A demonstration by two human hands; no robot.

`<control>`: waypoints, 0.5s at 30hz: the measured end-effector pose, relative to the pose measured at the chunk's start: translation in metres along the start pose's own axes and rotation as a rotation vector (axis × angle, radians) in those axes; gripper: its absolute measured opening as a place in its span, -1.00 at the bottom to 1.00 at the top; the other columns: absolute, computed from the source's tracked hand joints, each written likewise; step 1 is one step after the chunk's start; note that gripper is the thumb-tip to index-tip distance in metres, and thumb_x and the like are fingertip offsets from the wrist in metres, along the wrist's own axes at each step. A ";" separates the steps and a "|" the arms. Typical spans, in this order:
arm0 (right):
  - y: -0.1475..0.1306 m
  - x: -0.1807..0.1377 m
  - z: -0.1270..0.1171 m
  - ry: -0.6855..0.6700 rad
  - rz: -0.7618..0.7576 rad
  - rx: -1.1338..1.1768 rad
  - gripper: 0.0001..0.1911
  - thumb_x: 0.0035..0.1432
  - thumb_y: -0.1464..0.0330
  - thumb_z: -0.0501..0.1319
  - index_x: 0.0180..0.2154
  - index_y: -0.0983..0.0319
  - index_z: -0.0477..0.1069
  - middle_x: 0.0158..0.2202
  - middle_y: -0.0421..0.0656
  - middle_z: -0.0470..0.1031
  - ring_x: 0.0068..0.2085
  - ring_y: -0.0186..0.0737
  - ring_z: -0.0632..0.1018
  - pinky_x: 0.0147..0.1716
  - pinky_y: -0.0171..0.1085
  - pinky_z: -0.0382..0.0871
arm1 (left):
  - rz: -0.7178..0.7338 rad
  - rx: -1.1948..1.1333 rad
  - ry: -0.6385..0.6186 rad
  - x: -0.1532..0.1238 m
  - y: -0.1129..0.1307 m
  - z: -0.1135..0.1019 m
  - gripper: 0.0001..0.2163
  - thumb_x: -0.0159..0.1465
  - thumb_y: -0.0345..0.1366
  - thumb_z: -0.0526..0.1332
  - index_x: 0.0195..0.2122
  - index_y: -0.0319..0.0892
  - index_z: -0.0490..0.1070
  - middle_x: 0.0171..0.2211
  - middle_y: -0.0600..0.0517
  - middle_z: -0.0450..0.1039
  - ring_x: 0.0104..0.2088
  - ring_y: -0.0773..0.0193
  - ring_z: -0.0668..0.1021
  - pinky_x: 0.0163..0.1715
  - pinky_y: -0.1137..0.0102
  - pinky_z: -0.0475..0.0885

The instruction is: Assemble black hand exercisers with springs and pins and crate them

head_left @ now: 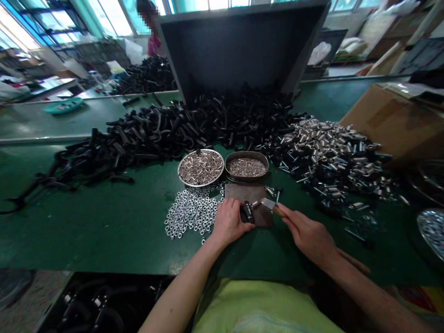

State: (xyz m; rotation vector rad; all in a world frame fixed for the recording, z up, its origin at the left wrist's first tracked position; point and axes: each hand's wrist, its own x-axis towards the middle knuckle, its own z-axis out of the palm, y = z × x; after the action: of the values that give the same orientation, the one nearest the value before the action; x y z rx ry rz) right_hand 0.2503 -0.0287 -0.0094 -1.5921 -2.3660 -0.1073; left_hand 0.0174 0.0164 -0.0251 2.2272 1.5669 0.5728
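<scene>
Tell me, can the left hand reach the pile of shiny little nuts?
Probably yes. The nuts lie right beside the left hand, with nothing between. But that hand grips a black part, so it might need to let go first.

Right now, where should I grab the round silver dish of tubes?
Probably grip the round silver dish by its flared left rim, coming from the left: the dark oval dish crowds its right, black parts its back, loose nuts its front.
</scene>
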 end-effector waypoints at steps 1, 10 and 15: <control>0.009 -0.009 0.000 0.056 0.027 -0.063 -0.59 0.32 0.32 -0.03 0.16 0.21 0.26 -0.23 -0.12 0.55 -0.34 -0.25 0.56 -0.44 -0.31 0.36 | -0.031 -0.023 0.016 0.000 0.001 0.000 -0.49 -0.12 -0.12 0.43 -0.17 -0.19 0.34 -0.20 -0.07 0.41 -0.14 0.03 0.43 -0.12 0.15 0.32; 0.034 -0.028 0.011 0.190 0.082 -0.096 -0.54 0.27 0.20 -0.04 0.11 0.24 0.29 -0.26 -0.02 0.52 -0.24 -0.03 0.52 -0.26 -0.13 0.38 | -0.400 -0.633 0.191 -0.010 0.032 -0.013 -0.42 -0.10 -0.08 0.43 -0.10 -0.18 0.29 -0.17 -0.05 0.43 -0.18 0.15 0.49 -0.18 0.27 0.39; -0.031 0.033 0.014 0.126 0.070 0.390 -0.59 0.24 0.17 0.00 0.04 0.20 0.31 -0.15 -0.08 0.56 -0.20 -0.15 0.59 -0.27 -0.27 0.46 | -0.173 -0.660 0.027 -0.015 0.043 -0.015 -0.49 -0.05 -0.18 0.42 -0.08 -0.20 0.36 -0.15 -0.06 0.45 -0.17 0.14 0.50 -0.17 0.28 0.41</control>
State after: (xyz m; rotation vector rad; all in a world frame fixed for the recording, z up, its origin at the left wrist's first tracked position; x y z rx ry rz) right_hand 0.2073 -0.0080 -0.0103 -1.4297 -2.0762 0.2465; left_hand 0.0393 -0.0102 0.0076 1.5809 1.3099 0.9103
